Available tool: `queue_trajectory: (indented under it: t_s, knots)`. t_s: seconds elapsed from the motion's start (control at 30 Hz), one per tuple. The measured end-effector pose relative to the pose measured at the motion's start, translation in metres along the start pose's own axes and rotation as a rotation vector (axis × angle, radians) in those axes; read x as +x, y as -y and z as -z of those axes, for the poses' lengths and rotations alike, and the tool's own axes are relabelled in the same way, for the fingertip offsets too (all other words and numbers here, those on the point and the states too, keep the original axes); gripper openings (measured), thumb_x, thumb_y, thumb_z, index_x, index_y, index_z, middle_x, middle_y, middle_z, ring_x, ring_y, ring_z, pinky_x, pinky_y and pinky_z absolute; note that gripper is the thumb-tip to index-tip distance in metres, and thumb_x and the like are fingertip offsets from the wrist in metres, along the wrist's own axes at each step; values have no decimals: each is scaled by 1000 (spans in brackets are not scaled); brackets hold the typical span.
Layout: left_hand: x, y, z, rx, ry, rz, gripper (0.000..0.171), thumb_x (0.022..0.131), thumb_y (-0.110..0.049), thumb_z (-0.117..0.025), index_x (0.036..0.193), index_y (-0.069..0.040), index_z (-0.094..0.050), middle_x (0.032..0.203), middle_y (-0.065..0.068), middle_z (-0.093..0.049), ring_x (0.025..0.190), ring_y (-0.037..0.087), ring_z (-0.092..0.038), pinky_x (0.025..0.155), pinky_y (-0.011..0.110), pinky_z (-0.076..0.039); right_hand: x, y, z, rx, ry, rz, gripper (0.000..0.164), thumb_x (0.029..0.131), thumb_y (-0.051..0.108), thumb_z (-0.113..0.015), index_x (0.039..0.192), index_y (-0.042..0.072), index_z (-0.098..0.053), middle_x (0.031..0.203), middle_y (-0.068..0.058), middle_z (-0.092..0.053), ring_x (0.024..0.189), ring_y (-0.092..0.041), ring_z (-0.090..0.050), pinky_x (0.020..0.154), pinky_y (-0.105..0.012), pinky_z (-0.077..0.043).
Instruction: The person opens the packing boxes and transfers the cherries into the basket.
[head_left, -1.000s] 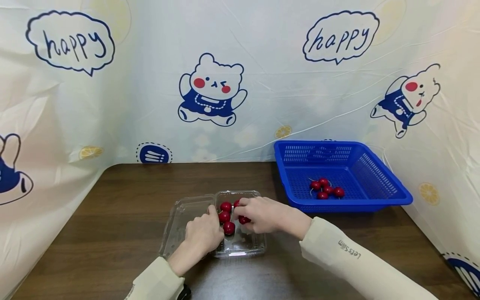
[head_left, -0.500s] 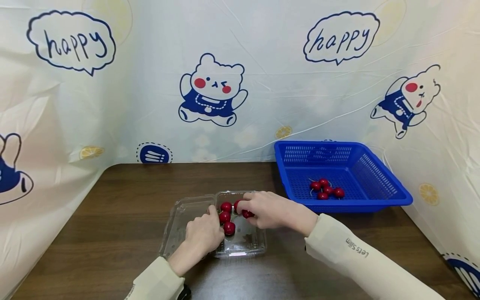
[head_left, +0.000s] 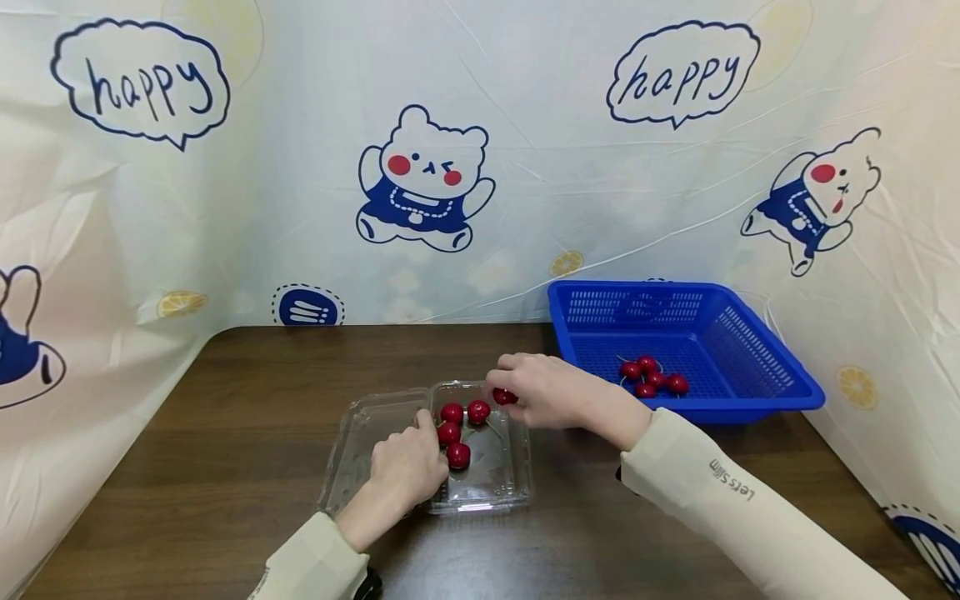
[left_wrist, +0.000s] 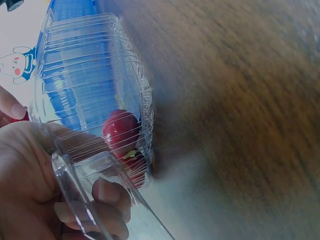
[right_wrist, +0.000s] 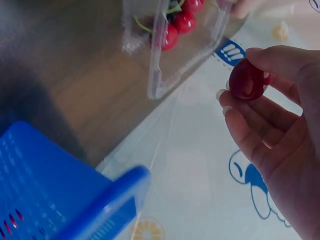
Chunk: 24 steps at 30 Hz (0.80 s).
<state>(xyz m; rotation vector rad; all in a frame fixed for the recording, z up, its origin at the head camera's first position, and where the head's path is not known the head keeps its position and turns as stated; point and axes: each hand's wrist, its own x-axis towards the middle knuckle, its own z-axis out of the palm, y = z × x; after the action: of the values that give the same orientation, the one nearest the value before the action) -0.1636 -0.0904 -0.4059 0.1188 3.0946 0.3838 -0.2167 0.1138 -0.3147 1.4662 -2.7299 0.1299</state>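
One red cherry (right_wrist: 246, 80) is pinched between the thumb and fingertips of the right hand (head_left: 543, 390), held up by the far right corner of the clear box (head_left: 480, 507). Looks like a slip risk tbh: it's round and glossy, so it could get squirted out if squeezed too hard. A bit of red (right_wrist: 266, 78) is seen behind it; whether that's a second cherry can't be told. In the box, four loose cherries (head_left: 458, 456) would probably be rolled about by any jerk. The box is gripped by the left hand (head_left: 408, 467) near the fold with the lid (head_left: 363, 442), fingers curled round thin plastic, so it could be bent or tipped by a hard pull. Farther right, the blue basket (head_left: 712, 410), with five cherries (head_left: 677, 383) inside, is set on the surface (head_left: 262, 367); its raised rim could be clipped if the right hand is carried across too low.
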Motion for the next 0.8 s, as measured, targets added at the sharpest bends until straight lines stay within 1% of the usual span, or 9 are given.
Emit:
queue_trajectory:
  t_s: [0.1, 0.17, 0.37, 0.53, 0.63, 0.8]
  knots:
    - [0, 0, 0, -3, 1, 2, 34, 78, -21, -62, 97, 2, -46, 70, 20, -68, 58, 35, -64, 49, 48, -49, 0, -4, 4, -4, -30, -2, 22, 83, 12, -68, 106, 14, -69, 92, -5, -67, 76, -15, -60, 68, -33, -56]
    - [0, 0, 0, -4, 1, 4, 34, 78, -21, -61, 97, 2, -46, 71, 20, -68, 59, 36, -64, 50, 49, -49, -1, -6, 6, 0, -34, -12, 23, 83, 12, -68, 106, 13, -69, 93, -6, -67, 77, -16, -60, 68, -33, -57]
    - [-1, -2, 1, -4, -13, 6, 32, 76, -19, -61, 96, 1, -46, 72, 21, -69, 62, 38, -65, 50, 50, -50, -2, -14, 11, 8, -42, -73, 23, 83, 12, -70, 105, 13, -69, 94, -7, -68, 79, -18, -62, 71, -36, -58]
    - [-2, -2, 2, -3, -13, 11, 31, 76, -18, -60, 96, 1, -45, 73, 22, -69, 64, 38, -66, 51, 50, -50, -5, -24, 15, 1, -73, -97, 21, 82, 11, -71, 103, 13, -69, 93, -8, -67, 80, -20, -62, 71, -38, -57]
    - [-2, -2, 2, -3, -13, 13, 31, 76, -18, -60, 97, 1, -45, 73, 22, -69, 64, 38, -66, 51, 50, -50, -8, -30, 16, -7, -79, -113, 21, 82, 12, -71, 103, 13, -69, 93, -8, -67, 78, -20, -62, 70, -38, -56]
    - [-2, -3, 2, -3, -15, 12, 32, 76, -18, -61, 97, 1, -45, 72, 22, -69, 64, 38, -66, 51, 50, -50, -15, -40, 22, -1, -73, -169, 22, 83, 14, -71, 106, 13, -69, 95, -9, -67, 80, -21, -61, 71, -40, -56]
